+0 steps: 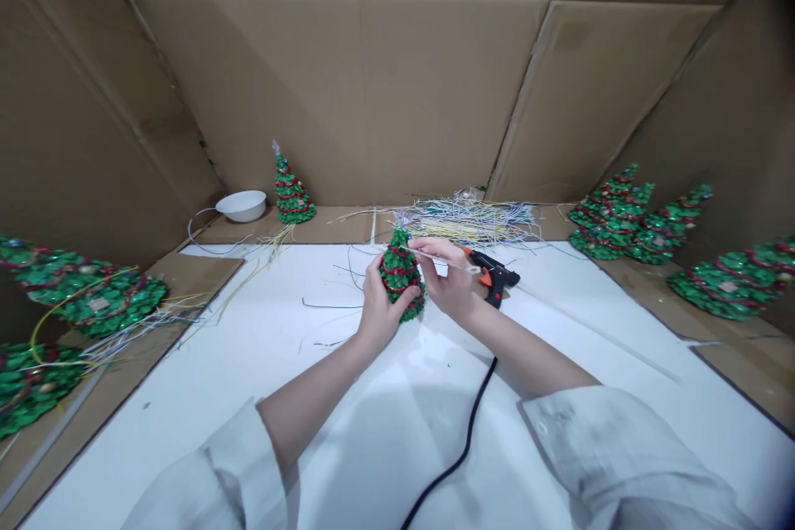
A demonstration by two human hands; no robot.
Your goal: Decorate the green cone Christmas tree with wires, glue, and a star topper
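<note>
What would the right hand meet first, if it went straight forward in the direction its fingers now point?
Most likely the small tree, which the left hand holds. The right hand points toward its upper part; the fingertips look very close, but whether they touch is unclear.

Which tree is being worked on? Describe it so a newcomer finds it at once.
Find the white tabletop bordered by cardboard. Toward its far edge, the left hand holds a green tree with red bands. It alone is in hand; the other trees sit on the cardboard.
</note>
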